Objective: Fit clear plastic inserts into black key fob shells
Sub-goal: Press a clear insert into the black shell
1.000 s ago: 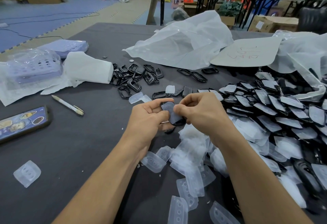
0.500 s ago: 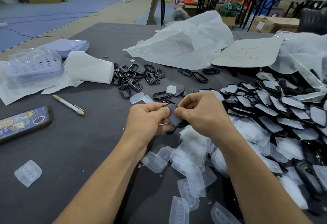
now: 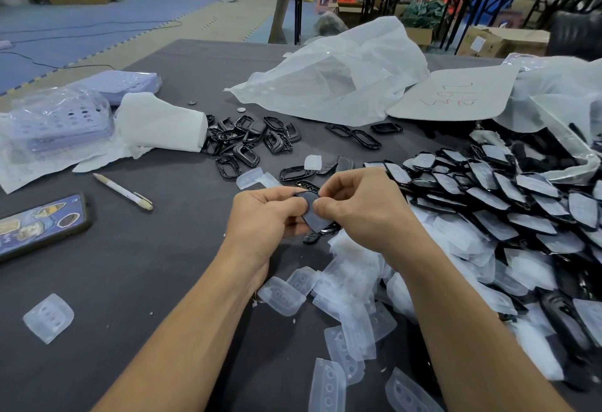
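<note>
Black plastic key fob shell [image 3: 314,216] is sitting over the table, both thumbs squeezing it: left hand [image 3: 264,213], right hand [image 3: 361,209]. Pushing crooked might make its clear plastic insert pop out.

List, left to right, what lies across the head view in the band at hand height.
phone → pen → left hand → black key fob shell, pinched between both hands → right hand → pile of fitted shells
</note>
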Available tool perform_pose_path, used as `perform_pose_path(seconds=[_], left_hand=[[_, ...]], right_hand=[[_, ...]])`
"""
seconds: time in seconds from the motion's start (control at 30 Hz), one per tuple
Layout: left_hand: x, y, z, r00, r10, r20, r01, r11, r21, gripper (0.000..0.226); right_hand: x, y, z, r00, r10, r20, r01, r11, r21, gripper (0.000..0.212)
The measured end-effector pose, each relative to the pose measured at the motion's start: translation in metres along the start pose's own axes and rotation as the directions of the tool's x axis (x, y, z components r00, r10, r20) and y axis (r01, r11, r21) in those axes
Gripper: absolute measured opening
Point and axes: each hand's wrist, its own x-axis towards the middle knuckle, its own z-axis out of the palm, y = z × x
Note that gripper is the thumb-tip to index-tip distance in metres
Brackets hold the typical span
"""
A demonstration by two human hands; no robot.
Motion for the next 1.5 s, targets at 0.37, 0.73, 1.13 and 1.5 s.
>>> perform_pose_path(seconds=[0.37,0.73,1.13,1.5], left_hand=[[0.0036,-0.0053,0.0000,0.995,0.068,-0.073,-0.059,0.991,0.118,0.008],[0.0009,0.0007,0.0019,0.988,0.072,-0.136,-0.076,0.997,-0.020,0.015],[0.0030,-0.0056,0.0011,0.989,0.121,-0.080,-0.110,0.985,0.130,0.017],[0.0037,-0.0023,-0.0024,0.984,0.127,-0.128,-0.117,0.990,0.080,0.013]], right_hand=[[0.0033,0.0007,0.0041,0.999,0.008,-0.053,-0.011,0.999,-0.046,0.019],[-0.0003,-0.0011,0.0032,0.998,0.025,0.054,-0.030,0.995,0.099,0.008],[0.0018,-0.0009,-0.0018,0.986,0.012,-0.169,0.037,0.957,0.287,0.025],[0.0004,-0.0019,0.0056,0.991,0.002,-0.135,0.046,0.934,0.354,0.022]])
